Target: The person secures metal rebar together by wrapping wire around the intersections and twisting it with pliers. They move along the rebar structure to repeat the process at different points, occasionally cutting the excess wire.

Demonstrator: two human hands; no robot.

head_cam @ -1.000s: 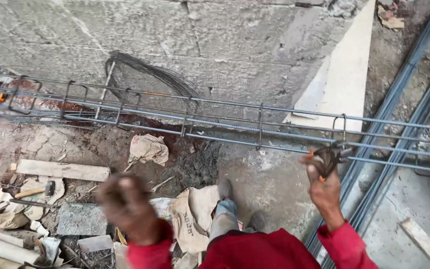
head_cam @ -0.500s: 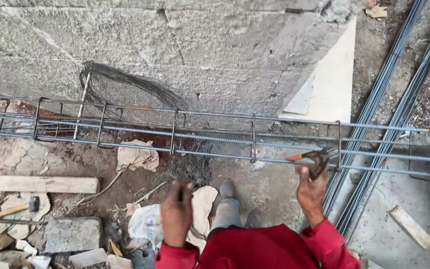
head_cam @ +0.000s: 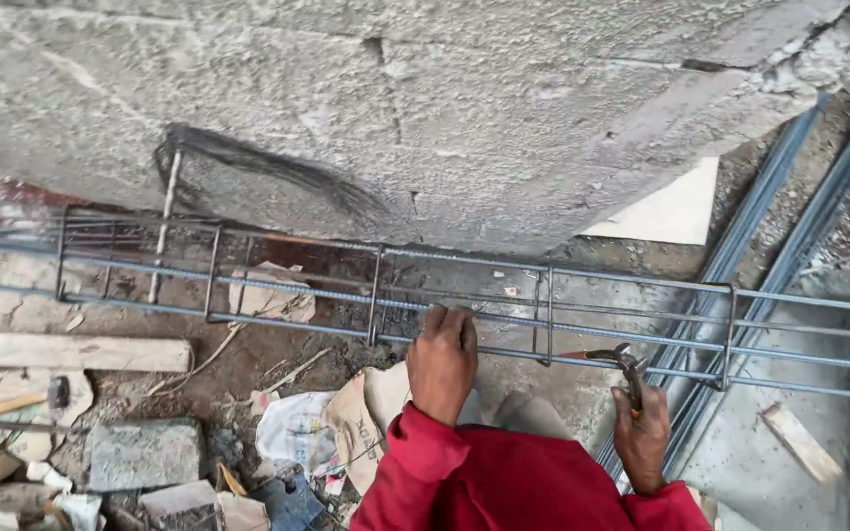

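A long steel rebar cage (head_cam: 287, 295) with square stirrups lies horizontally across the view in front of a rough concrete wall. My left hand (head_cam: 442, 362) grips the cage's near lower bar next to a stirrup (head_cam: 376, 293). My right hand (head_cam: 643, 433) holds pincers (head_cam: 622, 364), whose jaws sit at the lower bar beside another stirrup (head_cam: 545, 317). Red sleeves cover both my arms.
A bundle of thin tie wire (head_cam: 268, 167) hangs against the concrete wall (head_cam: 445, 108). Long rebars (head_cam: 779, 236) run diagonally at right. A wooden plank (head_cam: 76, 351), a hammer (head_cam: 27, 398), a stone block (head_cam: 145, 452) and torn paper sacks (head_cam: 346, 423) litter the ground at left.
My left hand rose from low near my body and took hold of the cage's lower bar. The view shifted right along the cage; my right hand kept the pincers at the bar.
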